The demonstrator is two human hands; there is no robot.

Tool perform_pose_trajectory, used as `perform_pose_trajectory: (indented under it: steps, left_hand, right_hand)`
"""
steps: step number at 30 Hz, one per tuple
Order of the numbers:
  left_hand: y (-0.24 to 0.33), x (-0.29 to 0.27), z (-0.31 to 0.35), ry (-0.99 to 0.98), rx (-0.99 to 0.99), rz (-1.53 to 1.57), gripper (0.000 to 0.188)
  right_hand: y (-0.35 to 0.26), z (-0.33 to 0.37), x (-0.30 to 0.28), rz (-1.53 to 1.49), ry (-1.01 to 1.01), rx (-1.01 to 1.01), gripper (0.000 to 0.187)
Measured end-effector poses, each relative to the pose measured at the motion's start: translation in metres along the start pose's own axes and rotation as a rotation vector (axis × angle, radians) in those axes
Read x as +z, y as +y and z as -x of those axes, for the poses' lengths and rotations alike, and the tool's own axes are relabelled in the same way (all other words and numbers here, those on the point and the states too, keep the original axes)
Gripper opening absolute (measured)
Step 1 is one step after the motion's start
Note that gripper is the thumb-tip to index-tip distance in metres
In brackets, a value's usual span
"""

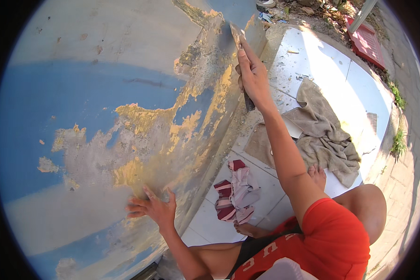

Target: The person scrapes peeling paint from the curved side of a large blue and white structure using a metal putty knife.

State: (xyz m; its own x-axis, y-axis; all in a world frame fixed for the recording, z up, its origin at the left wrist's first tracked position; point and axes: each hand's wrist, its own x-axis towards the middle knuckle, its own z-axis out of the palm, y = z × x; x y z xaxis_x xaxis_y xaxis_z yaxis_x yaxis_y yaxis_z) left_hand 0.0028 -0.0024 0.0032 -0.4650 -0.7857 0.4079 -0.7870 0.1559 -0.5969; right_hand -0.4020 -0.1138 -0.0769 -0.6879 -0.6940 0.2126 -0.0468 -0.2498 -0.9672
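My right hand [254, 77] is closed round the dark handle of a scraper [237, 36], a putty knife with a flat metal blade. The blade's tip meets the wall at a bare grey patch near its far end. My left hand [157, 209] rests on the wall lower down, fingers spread, holding nothing. The wall [102, 88] is painted in blue and grey-white bands. Across its middle the paint has flaked off, baring rough grey plaster and yellow older paint [144, 120].
Along the wall's foot runs a white tiled ledge [347, 86] strewn with paint chips. On it lie a grey-brown cloth [324, 126] and a crumpled maroon-and-white striped cloth [240, 191], near my feet. Farther off are a red plastic crate-like piece [366, 42], a pole and brick paving [396, 186].
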Motion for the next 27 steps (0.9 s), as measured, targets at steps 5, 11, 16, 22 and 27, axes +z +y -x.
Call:
perform_pose_trajectory:
  steps: [5, 11, 16, 22, 27]
  left_hand:
    - [-0.002, -0.008, 0.004, -0.124, -0.051, 0.051, 0.092]
    - [-0.01, -0.046, -0.009, 0.116, -0.025, 0.131, 0.082]
    - [-0.061, -0.098, -0.043, 0.561, -0.171, 0.082, 0.069]
    - [-0.091, -0.086, -0.077, 0.63, -0.254, -0.019, 0.06]
    - [-0.092, -0.06, -0.067, 0.715, -0.241, -0.065, 0.054]
  right_hand:
    - [-0.032, 0.026, -0.013, -0.363, -0.149, 0.338, 0.062]
    - [-0.018, 0.077, -0.011, -0.306, -0.194, 0.422, 0.067]
    - [-0.049, 0.07, -0.009, -0.541, -0.146, 0.471, 0.059]
    - [-0.06, 0.08, -0.002, -0.149, -0.268, 0.464, 0.05]
    - [-0.045, 0.096, 0.021, 0.046, -0.205, 0.245, 0.047]
